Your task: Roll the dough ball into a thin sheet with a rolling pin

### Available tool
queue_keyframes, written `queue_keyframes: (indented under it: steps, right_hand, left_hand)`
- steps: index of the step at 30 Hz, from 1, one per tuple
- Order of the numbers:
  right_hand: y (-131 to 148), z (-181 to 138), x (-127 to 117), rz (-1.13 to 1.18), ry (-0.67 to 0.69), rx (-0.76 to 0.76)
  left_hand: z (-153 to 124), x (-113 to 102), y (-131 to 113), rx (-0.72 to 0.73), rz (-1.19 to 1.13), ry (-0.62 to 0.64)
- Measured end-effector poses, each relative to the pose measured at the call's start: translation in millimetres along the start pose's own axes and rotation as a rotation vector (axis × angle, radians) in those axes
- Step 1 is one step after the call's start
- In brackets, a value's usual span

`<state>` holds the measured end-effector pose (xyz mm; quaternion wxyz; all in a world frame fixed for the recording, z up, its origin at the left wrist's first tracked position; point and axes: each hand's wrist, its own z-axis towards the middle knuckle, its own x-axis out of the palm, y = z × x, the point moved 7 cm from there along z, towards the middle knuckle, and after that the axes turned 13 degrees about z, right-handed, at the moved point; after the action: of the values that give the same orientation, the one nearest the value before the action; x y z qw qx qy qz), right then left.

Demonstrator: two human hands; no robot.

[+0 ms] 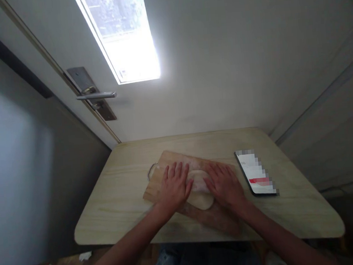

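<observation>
A pale, flattened piece of dough (pixel 203 199) lies on a wooden cutting board (pixel 162 166) with a metal loop handle at its left end. My left hand (pixel 174 187) rests at the dough's left side, palm down, fingers stretched forward and thumb on or beside the dough. On the opposite side my right hand (pixel 226 185) lies palm down too, fingers extended and its thumb toward the dough. Between the thumbs a slightly lighter band crosses the dough; what it is cannot be made out. The undersides of both palms are hidden.
The board sits on a light wooden table (pixel 120 195) with rounded corners. Right of it lies a phone (pixel 256 173) with a lit, partly blurred screen. Behind the table stands a white door with a metal handle (pixel 97 95) and a bright window pane (pixel 132 49).
</observation>
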<state>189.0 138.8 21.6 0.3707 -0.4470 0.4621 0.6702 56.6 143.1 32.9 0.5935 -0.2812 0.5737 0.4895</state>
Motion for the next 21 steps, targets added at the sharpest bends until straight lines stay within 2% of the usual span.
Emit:
queue_keyframes:
  steps: [13, 21]
  right_hand:
    - [-15, 30, 14, 0.057, 0.148, 0.103]
    - [-27, 54, 20, 0.035, 0.137, 0.122]
  left_hand:
    - [37, 20, 9, -0.014, -0.079, 0.102]
    - [67, 29, 16, -0.012, -0.147, 0.105]
